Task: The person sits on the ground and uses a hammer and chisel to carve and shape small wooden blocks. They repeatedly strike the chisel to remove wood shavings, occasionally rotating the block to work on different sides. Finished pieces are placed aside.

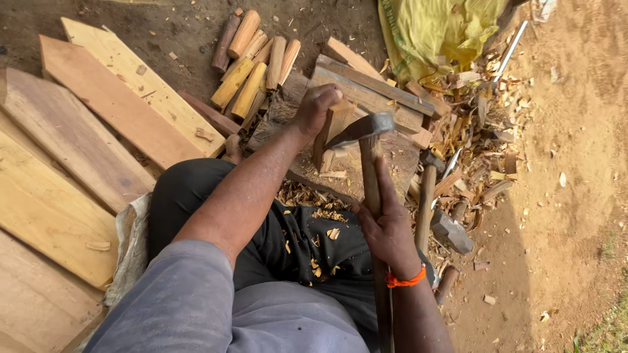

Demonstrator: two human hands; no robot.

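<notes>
The right hand (386, 229) grips an adze (366, 131) by its handle, blade poised just beyond. The left hand (317, 108), closed, steadies an upright wood billet (330, 131) on the chopping block (392, 157); the hewing stroke next needs clear fingers.

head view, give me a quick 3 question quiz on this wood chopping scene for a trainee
1. True or false: the right hand grips the wooden handle of the axe.
2. What does the left hand hold on the chopping block?
A. a metal pipe
B. an upright piece of wood
C. a yellow sack
3. What lies on the ground right of the block, beside the shavings?

Key
1. True
2. B, the wood piece
3. A hammer
</notes>
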